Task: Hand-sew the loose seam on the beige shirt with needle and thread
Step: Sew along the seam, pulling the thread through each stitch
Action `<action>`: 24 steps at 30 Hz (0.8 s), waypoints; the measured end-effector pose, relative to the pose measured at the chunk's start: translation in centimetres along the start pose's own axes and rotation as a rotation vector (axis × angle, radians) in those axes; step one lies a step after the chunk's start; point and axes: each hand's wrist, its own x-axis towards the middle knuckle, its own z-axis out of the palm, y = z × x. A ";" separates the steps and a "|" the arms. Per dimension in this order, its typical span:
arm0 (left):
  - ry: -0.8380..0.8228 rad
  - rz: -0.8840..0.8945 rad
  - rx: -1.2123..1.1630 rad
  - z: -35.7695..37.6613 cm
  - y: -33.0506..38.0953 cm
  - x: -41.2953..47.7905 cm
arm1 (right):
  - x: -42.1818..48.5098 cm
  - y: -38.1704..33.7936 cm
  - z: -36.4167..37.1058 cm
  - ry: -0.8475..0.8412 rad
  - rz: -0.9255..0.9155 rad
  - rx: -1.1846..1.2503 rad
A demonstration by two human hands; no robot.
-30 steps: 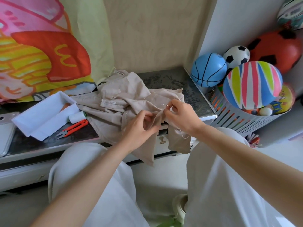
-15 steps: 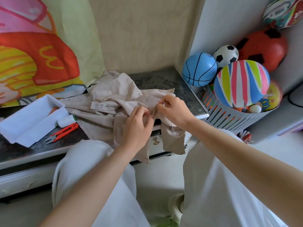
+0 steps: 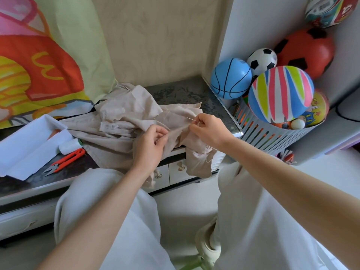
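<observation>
While my left hand (image 3: 153, 145) pinches the beige shirt (image 3: 124, 117) at the cabinet (image 3: 185, 92) front edge, right hand (image 3: 207, 131) just beside it pinches the needle (image 3: 191, 119)

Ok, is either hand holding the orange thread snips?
No, the orange thread snips lie on the tabletop beside the white spool.
</observation>
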 end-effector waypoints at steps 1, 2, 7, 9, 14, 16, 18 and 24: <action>-0.021 -0.046 0.006 0.2 0.1 0.2 | 0.0 0.3 0.0 -0.002 0.007 0.007; -0.044 -0.096 0.003 0.4 0.4 0.3 | 0.0 0.5 0.0 -0.006 0.011 0.012; -0.131 -0.292 -0.088 1.1 0.8 0.8 | 0.2 1.6 0.5 -0.040 -0.002 0.016; -0.131 -0.290 -0.095 1.1 0.8 0.9 | 0.3 1.7 0.7 -0.050 -0.023 0.026; -0.112 -0.210 -0.081 0.9 0.5 0.9 | 0.6 1.9 0.8 -0.049 -0.072 0.034; -0.100 -0.179 -0.085 0.8 0.4 0.9 | 0.6 2.0 0.7 -0.060 -0.087 0.020; -0.101 -0.149 -0.091 0.8 0.5 0.8 | 0.6 2.2 0.6 -0.098 -0.103 -0.011; -0.172 -0.067 -0.114 0.9 0.8 0.2 | 0.1 2.3 0.7 -0.059 -0.099 0.138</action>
